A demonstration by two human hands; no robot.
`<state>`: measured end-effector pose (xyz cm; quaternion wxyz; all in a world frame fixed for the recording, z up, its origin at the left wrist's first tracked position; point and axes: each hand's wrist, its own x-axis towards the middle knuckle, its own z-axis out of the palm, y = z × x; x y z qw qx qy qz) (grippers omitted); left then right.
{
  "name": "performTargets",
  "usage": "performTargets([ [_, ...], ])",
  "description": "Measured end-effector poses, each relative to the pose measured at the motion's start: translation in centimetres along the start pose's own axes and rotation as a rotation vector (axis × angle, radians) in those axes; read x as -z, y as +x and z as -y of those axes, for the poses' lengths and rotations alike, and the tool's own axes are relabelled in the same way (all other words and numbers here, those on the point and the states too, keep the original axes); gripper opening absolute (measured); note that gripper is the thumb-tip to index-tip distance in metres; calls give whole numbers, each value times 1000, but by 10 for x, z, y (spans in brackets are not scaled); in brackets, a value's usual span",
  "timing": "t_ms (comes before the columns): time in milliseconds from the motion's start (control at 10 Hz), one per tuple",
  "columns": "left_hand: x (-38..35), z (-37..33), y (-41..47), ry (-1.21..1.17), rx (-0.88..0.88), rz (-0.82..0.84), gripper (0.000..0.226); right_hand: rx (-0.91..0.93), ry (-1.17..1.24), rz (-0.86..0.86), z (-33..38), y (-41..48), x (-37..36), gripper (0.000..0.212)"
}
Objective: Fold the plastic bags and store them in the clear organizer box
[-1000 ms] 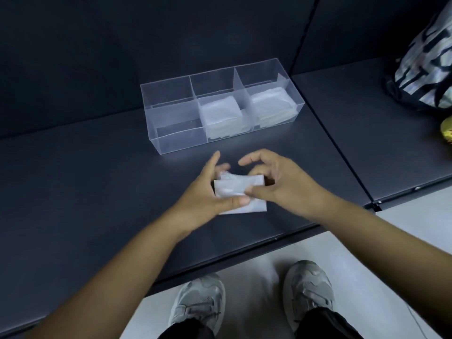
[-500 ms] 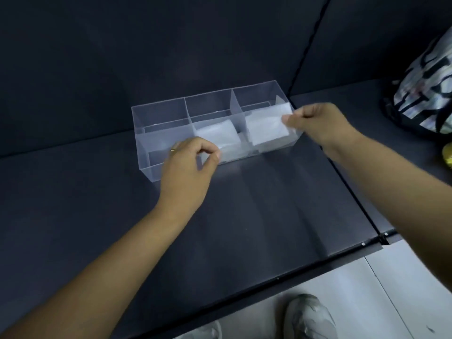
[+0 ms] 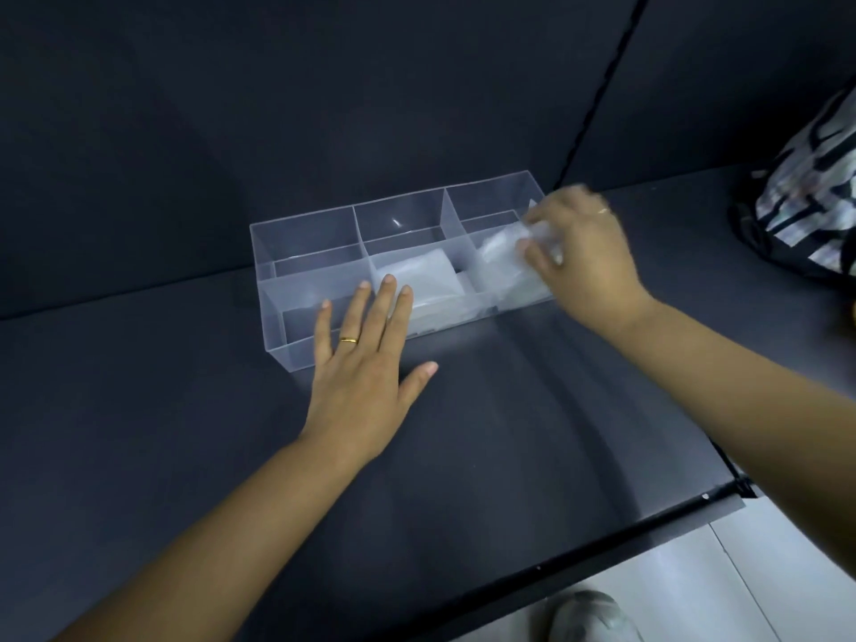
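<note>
Folded translucent plastic bag [image 3: 537, 236], blurred, is pinched in the curled fingers of the right hand [image 3: 583, 266] over the right compartment of the clear three-part plastic organizer box [image 3: 305, 234], above a white stack of bags [image 3: 500, 278]. The left hand [image 3: 359, 377] lies spread, fingers straight, fingertips at the box's front wall. More folded bags [image 3: 417, 275] fill the middle compartment; the box sits on a dark matte shelf [image 3: 463, 433]

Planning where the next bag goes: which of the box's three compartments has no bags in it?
The left compartment: only clear walls show there, while the middle compartment and right compartment hold white folded bags.
</note>
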<state>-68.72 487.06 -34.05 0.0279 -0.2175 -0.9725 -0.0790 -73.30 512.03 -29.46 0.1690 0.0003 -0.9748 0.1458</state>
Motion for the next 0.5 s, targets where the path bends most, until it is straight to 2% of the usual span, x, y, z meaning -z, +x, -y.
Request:
performTargets([
  [100,0,0,0,-2,-10,-5,74,156,-109,303,3,-23,-11,42],
  [300,2,1,0,-5,-11,35,75,65,-122,445,1,-18,-12,86],
  [400,9,2,-1,-61,4,60,79,27,-63,378,8,-24,-2,65],
  [500,40,2,-3,-181,17,33,83,1,110,261,24,-34,32,55],
])
